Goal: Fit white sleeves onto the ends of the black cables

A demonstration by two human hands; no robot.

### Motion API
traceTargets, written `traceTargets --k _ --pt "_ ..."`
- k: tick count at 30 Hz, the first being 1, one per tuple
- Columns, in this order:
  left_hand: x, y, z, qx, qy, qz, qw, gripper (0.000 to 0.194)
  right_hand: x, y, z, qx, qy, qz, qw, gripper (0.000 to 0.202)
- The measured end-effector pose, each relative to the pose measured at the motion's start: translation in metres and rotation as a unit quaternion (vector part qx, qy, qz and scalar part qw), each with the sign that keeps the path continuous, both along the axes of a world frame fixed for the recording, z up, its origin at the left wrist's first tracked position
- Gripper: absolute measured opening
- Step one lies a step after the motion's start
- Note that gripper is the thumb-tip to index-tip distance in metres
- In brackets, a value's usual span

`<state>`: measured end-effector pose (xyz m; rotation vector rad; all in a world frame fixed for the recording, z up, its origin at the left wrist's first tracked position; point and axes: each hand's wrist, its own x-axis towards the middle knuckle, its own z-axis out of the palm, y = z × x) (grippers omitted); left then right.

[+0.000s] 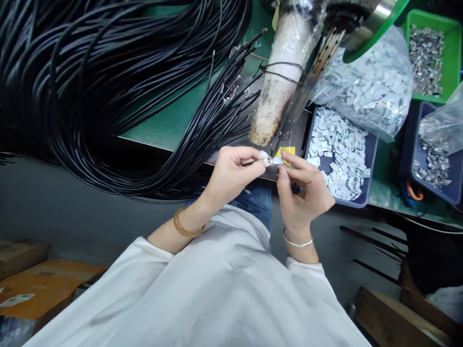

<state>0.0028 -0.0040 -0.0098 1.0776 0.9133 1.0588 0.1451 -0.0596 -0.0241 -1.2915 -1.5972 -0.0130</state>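
Observation:
My left hand (pixel 240 168) pinches the end of a black cable (pixel 248 164) between thumb and forefinger; a bit of white covering wraps a fingertip. My right hand (pixel 302 185) is closed on a small flat white and metal connector (pixel 277 160), held by thumb and fingertips. The connector meets the cable's end between the two hands; whether they are joined I cannot make out. Beside my left hand lies a bundle of black cables (pixel 202 125) with stripped ends showing red and white wires. A yellow label (pixel 287 155) sits just behind the connector.
Right of my hands a blue bin (pixel 369 166) holds many white connectors, with a full plastic bag (pixel 376 79) behind it. A green bin (pixel 454 53) and another blue bin (pixel 448 188) hold metal parts. A plastic-wrapped white machine part (pixel 277 91) hangs over the green table (pixel 155 127).

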Motion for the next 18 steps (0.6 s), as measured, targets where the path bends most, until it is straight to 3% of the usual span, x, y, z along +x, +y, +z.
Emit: traceTargets --k 6,9,12,18 --pt "-0.001 -0.001 0.004 -0.012 0.017 0.014 1.0 0.008 0.01 -0.002 0.004 0.139 0.142 -0.011 0.98 0.026" --pt "-0.001 -0.001 0.005 -0.012 0.013 0.011 1.0 0.007 0.01 -0.003 0.004 0.07 0.106 -0.024 0.992 0.033" --pt "-0.001 0.0 0.005 -0.011 0.009 0.004 1.0 0.007 0.007 -0.003 0.002 -0.003 0.013 -0.008 1.0 0.024" --pt "0.001 0.001 0.003 0.018 0.034 0.018 0.999 0.01 0.003 0.007 0.0 0.005 -0.05 0.016 0.999 0.017"
